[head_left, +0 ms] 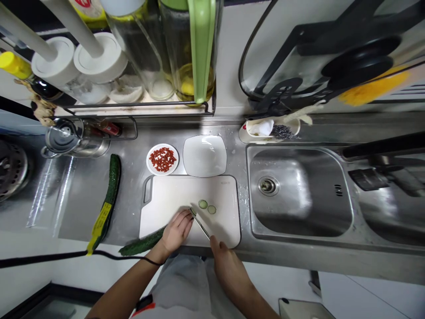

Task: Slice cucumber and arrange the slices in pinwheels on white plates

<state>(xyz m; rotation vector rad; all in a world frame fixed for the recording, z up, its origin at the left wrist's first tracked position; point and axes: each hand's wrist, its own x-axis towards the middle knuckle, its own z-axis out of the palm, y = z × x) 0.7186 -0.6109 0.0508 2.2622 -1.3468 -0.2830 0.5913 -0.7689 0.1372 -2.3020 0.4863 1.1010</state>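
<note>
My left hand is closed over the near end of a dark green cucumber, whose far part sticks out past the cutting board's left front corner. In my right hand is a knife, its blade against the cucumber's cut end beside my left fingertips. Two thin cucumber slices lie flat on the white cutting board, just beyond the blade. Part of the cucumber is hidden under my left hand.
Behind the board stand a white dish and a small plate of red berries. Another cucumber with a yellow label lies left. The steel sink is at right. Above are a condiment rack and a caddy.
</note>
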